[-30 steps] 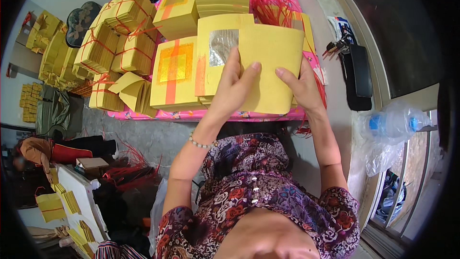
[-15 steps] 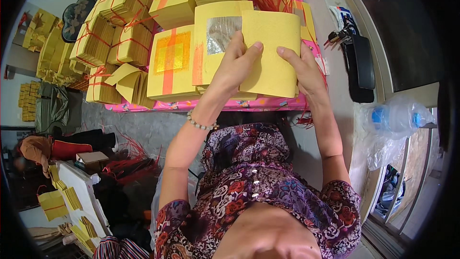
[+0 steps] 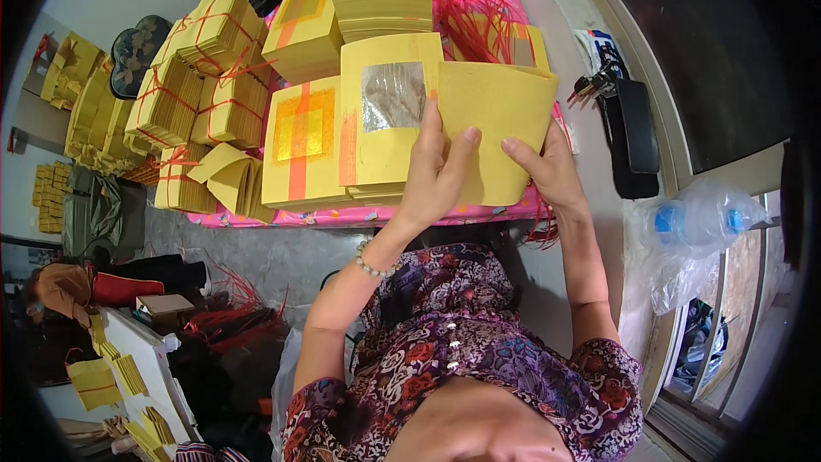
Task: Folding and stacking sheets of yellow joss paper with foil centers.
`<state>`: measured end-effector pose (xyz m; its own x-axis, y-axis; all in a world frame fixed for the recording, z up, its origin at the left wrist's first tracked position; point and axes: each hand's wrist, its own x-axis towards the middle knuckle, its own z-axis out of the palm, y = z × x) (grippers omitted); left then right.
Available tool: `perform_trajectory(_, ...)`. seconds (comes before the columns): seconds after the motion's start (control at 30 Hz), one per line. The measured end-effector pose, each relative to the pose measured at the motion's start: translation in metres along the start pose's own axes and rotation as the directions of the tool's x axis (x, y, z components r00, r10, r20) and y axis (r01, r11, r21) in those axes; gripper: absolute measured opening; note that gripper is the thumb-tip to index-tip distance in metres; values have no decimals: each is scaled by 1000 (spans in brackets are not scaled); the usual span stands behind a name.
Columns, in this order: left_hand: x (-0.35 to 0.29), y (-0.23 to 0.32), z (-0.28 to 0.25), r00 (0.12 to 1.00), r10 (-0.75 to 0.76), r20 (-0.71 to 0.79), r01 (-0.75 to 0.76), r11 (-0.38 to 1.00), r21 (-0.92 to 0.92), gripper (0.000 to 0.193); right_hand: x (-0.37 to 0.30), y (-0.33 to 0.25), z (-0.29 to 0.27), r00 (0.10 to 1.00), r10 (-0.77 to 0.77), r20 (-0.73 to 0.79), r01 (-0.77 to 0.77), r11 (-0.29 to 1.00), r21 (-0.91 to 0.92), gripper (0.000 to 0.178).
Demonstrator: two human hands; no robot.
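Observation:
A plain yellow sheaf of paper (image 3: 500, 111) is held up between my two hands at the near edge of the table, its sides slightly curved. My left hand (image 3: 438, 162) grips its lower left side, thumb on the front and forefinger pointing up along the edge. My right hand (image 3: 554, 167) pinches the right side, thumb in front and the other fingers hidden behind. Just left of the sheaf lies a stack of yellow paper with a silver foil square (image 3: 393, 98) and an orange stripe. Beside that is a stack with a gold foil square (image 3: 304, 133).
Bundles of yellow paper tied with red string (image 3: 231, 107) crowd the table's left side. A taller yellow stack (image 3: 380, 0) and loose red strings (image 3: 479, 8) lie farther back on the pink tablecloth (image 3: 308, 218). At left, another person (image 3: 64, 291) bends near a white table.
The whole view has shifted, so the table sits lower. Between my hands, the sheaf has tipped, its top edge leaning right. Both hands keep their hold.

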<state>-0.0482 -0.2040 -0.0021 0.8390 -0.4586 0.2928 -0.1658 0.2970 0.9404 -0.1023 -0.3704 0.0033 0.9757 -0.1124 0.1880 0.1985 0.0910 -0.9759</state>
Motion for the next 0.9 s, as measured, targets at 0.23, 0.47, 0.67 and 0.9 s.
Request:
perform_trajectory(0.23,-7,-8,7,993,111,38,-114,988,99,44,-12,-4,-8,1000,9,-11,-9,1000,-24,53)
perform_trajectory(0.47,-12,-1,21,995,79,53,-78,997,-22,38,-21,-7,-17,999,40,28,-39,998,-41,51)
perform_trajectory(0.67,-17,0,27,996,-17,87,31,988,-154,32,-25,-5,-19,994,-66,-88,67,998,14,43)
perform_trajectory(0.9,-23,-8,33,997,-11,71,20,993,-120,29,-30,-2,-21,992,-1,-122,-4,999,-39,37)
